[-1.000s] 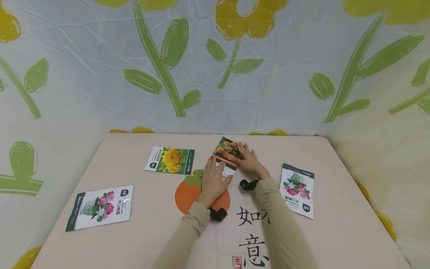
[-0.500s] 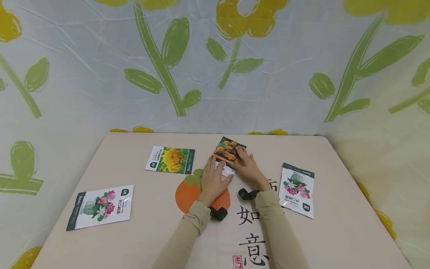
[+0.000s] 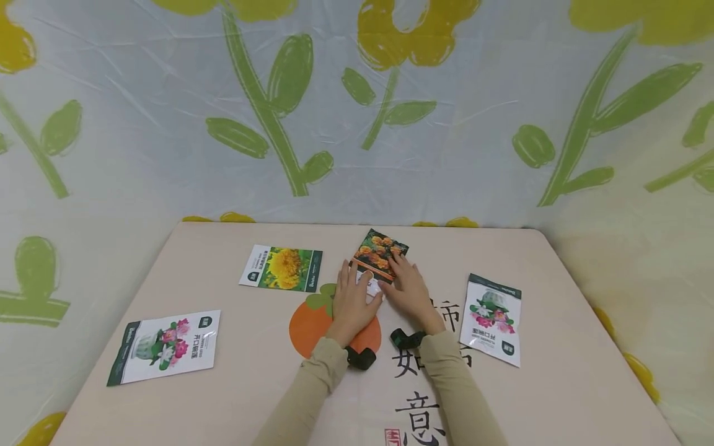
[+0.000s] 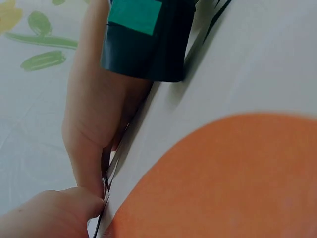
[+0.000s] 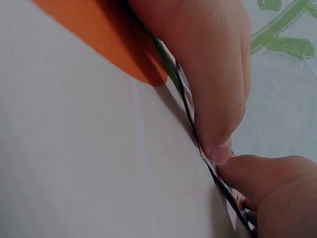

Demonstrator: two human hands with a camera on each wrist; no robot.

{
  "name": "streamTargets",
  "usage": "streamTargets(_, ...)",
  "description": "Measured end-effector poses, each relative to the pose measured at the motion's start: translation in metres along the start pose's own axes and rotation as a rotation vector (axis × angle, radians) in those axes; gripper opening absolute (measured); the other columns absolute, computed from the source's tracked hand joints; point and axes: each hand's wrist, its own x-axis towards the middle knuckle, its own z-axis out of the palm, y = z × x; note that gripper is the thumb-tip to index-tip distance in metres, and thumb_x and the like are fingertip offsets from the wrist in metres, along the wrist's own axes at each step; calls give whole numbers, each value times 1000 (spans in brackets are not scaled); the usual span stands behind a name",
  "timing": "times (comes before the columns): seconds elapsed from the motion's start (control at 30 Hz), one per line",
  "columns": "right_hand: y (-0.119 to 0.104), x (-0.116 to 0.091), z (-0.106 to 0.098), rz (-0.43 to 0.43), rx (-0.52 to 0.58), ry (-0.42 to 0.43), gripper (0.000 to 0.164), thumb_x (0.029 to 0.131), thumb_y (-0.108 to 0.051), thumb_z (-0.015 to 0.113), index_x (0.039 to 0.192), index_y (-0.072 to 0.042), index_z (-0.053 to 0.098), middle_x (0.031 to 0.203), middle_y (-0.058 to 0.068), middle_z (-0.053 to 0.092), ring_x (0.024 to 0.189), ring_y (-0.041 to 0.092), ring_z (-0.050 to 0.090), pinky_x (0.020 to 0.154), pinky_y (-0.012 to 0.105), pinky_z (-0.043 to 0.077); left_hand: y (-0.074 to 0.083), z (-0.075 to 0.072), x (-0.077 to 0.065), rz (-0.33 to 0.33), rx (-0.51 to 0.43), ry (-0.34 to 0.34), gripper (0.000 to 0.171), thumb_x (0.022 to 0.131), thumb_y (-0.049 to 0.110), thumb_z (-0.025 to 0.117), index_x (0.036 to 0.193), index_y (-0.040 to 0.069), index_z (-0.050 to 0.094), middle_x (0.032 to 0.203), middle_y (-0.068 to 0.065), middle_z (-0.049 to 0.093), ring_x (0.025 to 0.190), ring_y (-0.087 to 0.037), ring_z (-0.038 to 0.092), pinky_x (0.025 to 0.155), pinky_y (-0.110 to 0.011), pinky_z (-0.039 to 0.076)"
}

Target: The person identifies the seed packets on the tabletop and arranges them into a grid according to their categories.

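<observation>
A seed packet with orange marigolds on its upper half and a white lower part lies tilted on the table, beyond the printed persimmon. My left hand rests on its lower left part with fingers extended. My right hand touches its right edge, fingers spread across the flower picture. Both thumbs meet near the packet's lower edge. In the left wrist view, my left thumb presses against the packet from above. My right thumb does likewise in the right wrist view. Part of the packet is hidden under the hands.
A yellow-flower seed packet lies at the back left. Pink-flower packets lie at the far left and at the right. A flowered curtain stands behind the table.
My right hand has slid left and toward me, from the packet's upper right side to its lower right, its thumb now near the left thumb. The left hand stays in place.
</observation>
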Motion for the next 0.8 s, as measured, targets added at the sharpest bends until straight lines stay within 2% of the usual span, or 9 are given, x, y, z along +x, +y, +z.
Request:
streamTargets(0.33,-1,-3,2,-18,105,86,49,93,-19,68,136,4,56,154,25,35,143,45,27,117,59,16,-1,-1,-2,47,-30,15,42,100,33,53,134,9,56,157,-22,30,149,-40,12,121,-54,9)
streamTargets(0.53,1,-3,4,-8,92,98,43,97,-10,61,137,5,55,153,26,36,143,45,27,117,59,18,1,-2,-3,61,-34,2,43,101,27,49,138,5,55,157,-19,34,149,-37,18,120,-56,11)
streamTargets(0.7,1,-3,3,19,98,86,43,101,-10,55,140,6,51,154,26,35,145,44,25,117,59,19,2,-3,-3,70,-20,-14,44,103,20,47,142,1,52,155,-15,38,148,-33,23,120,-56,12)
streamTargets(0.8,0,-2,3,20,102,92,45,101,-14,55,141,8,49,154,26,34,144,45,24,115,61,21,2,-4,-3,81,-47,-11,42,102,16,47,141,1,53,154,-13,41,147,-30,27,120,-55,13)
